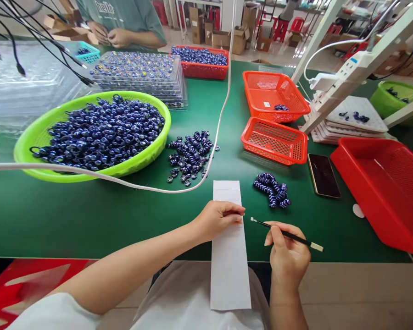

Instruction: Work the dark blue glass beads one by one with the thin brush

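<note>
A long white paper strip [230, 270] lies from the green table over its front edge, down across my lap. Thin dark lines cross its far end. My left hand [222, 217] rests on the strip, fingers curled together and closed at its right edge; what lies under the fingertips is hidden. In my right hand [287, 250], closed around it, is a slim black pen-like tool [296, 237] with a pale gold end. A tiny whitish piece sits at its tip, pointing toward my left fingertips but apart from them. Beyond the right hand lies a coiled row of dark blue shiny beads [271, 189].
A green basket [161, 110] of blue ring-like pieces stands left, beside a loose pile [189, 156]. A white cable [165, 190] crosses in front. Orange baskets [275, 140], a phone [323, 175] and a red bin [382, 192] are right. Another person [124, 27] sits opposite.
</note>
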{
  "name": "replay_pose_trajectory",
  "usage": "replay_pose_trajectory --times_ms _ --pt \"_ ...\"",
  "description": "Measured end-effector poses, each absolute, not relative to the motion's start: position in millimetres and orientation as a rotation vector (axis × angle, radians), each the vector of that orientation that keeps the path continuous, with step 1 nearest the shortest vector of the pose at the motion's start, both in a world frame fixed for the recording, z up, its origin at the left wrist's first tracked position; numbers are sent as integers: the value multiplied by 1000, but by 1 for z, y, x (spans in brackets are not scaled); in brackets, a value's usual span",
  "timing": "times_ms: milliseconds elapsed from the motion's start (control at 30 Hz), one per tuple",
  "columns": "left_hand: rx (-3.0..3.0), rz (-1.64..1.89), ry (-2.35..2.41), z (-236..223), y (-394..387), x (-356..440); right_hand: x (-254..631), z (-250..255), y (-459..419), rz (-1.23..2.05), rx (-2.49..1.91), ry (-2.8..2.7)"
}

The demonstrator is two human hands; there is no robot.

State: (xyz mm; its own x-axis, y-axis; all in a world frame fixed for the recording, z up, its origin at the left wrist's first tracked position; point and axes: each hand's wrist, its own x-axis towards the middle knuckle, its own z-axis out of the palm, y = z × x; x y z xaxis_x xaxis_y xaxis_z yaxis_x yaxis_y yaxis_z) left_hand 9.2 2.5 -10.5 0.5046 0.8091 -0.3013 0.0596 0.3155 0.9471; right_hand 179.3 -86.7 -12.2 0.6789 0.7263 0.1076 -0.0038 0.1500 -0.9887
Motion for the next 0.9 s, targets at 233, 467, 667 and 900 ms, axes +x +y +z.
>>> replay_pose_trajectory --times_ms 233,467,667,900 --pt "1263 594 903 -8 0 6 176 -10 -88 589 -1345 -680" --pt "1374 548 893 1 0 4 175 -8 -86 553 -1318 -681" --pt "1326 526 868 4 1 2 172 -5 -86 539 -1324 -688" --pt "1224 511 855 3 2 0 164 -7 -85 520 -1309 -678"
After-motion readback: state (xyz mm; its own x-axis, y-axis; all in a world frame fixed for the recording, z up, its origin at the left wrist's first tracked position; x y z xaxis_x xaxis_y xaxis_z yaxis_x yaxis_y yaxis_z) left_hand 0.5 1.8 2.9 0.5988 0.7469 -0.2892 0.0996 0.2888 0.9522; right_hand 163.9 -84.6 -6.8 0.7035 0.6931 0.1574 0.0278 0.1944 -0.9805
